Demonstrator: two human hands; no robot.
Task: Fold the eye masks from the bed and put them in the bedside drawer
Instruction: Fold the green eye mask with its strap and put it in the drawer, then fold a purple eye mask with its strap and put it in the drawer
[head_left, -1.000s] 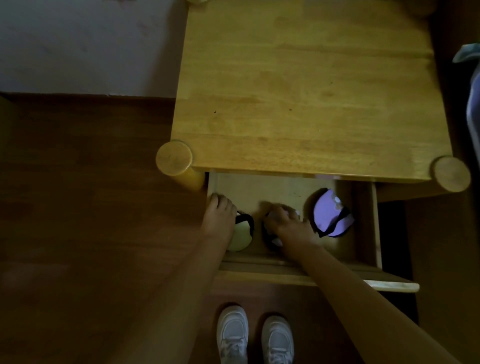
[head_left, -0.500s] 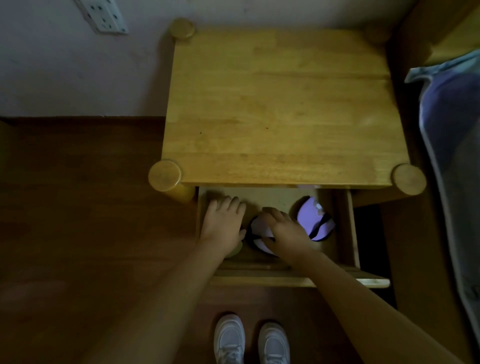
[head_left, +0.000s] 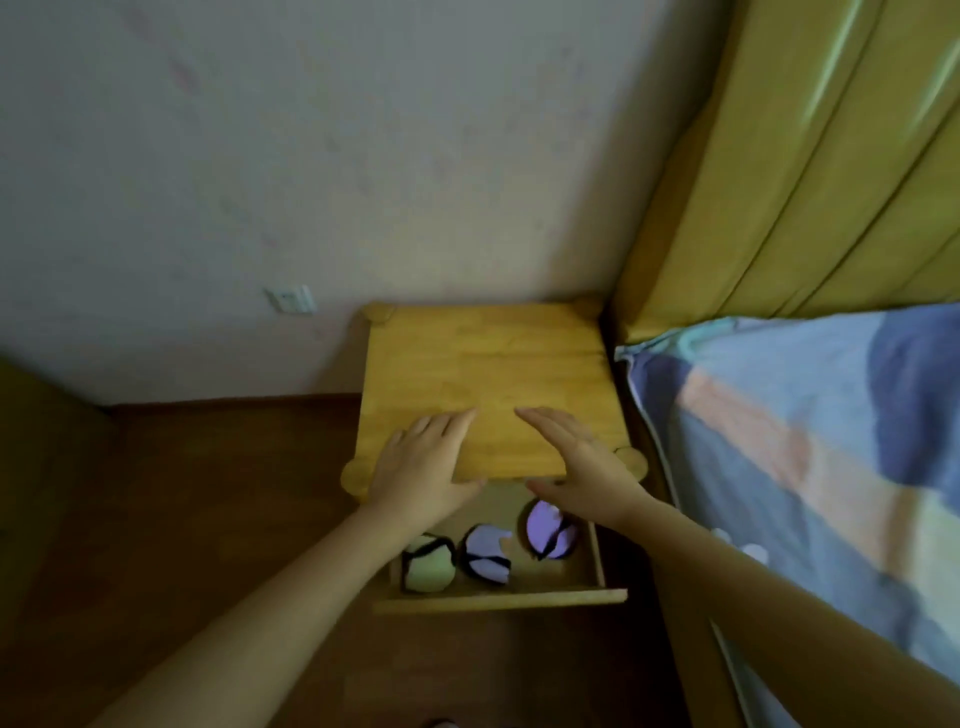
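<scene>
Both hands have come up out of the drawer (head_left: 498, 597). The left hand (head_left: 421, 467) and right hand (head_left: 576, 467) hover flat-fingered, holding nothing. Three folded eye masks (head_left: 485, 558) lie at six o'clock from them, their row running nine to three, the drawer front open toward six, both hands equally near.
</scene>
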